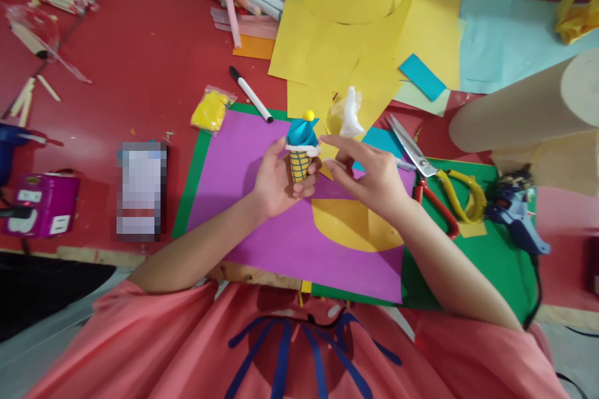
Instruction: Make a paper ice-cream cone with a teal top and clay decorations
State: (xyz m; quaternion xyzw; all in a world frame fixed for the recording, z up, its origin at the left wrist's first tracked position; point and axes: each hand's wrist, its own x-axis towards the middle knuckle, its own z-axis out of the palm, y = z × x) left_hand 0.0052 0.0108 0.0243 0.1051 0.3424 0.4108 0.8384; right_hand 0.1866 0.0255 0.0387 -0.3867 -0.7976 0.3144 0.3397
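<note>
A small craft ice cream cone (300, 163) stands upright in my left hand (276, 181), whose fingers wrap round its lower part. The cone is yellow with a dark grid, topped by a blue paper swirl, a small yellow ball and a white band round the rim. My right hand (369, 171) is beside it on the right, fingers apart and stretched toward the white band. Whether its index fingertip touches the band I cannot tell. Beneath both hands lies a purple sheet (243, 224), with a cut yellow paper piece (346, 224) on it.
Scissors (423, 168) and a blue glue gun (517, 209) lie at right, near a large paper roll (519, 106). A white bag of clay (352, 113), a yellow packet (211, 109) and a marker (251, 95) lie beyond the hands. A phone (141, 190) is at left.
</note>
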